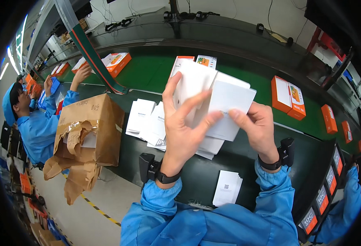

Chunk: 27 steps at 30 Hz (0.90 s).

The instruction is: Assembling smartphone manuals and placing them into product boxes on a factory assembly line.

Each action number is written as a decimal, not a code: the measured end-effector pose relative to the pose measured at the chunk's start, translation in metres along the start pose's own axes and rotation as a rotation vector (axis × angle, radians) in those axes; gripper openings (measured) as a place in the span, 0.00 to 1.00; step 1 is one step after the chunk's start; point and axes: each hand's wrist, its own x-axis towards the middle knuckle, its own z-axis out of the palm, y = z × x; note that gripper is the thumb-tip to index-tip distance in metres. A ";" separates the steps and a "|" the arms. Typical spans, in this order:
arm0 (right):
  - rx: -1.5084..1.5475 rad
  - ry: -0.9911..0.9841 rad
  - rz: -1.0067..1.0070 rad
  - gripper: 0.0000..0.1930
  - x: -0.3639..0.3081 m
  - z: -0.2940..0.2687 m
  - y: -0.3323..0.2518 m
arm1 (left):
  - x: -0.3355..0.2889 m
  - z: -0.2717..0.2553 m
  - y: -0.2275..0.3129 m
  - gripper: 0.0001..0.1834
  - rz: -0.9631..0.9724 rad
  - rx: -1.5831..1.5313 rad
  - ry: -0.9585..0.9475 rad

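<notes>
White booklet (233, 100) pinched in right hand (259, 125), at the splayed left hand's (182, 125) thumb.

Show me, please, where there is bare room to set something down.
The bench looks bare between the left sleeve and the small stack. Another patch: the green belt between the orange box by the post and the middle boxes. It is crowded from the carton across the leaflets to the held white cards.

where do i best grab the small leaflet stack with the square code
Probably by both long edges, coming from above: the leaflet stack lies flat on the table, its right side fanned out, so squeezing across should keep the leaflets together.
</notes>
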 end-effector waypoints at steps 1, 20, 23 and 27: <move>0.076 0.025 0.017 0.18 -0.007 -0.011 0.005 | 0.001 0.001 0.015 0.51 0.031 -0.015 -0.017; -0.189 0.365 0.129 0.16 -0.055 -0.040 0.053 | -0.070 0.058 -0.033 0.45 -0.549 -0.317 -0.087; -0.124 0.273 0.149 0.16 -0.064 -0.045 0.086 | -0.077 0.083 -0.012 0.44 -0.533 -0.483 -0.081; -0.625 0.160 0.156 0.20 -0.065 -0.038 0.072 | -0.077 0.077 -0.011 0.43 -0.492 -0.415 -0.108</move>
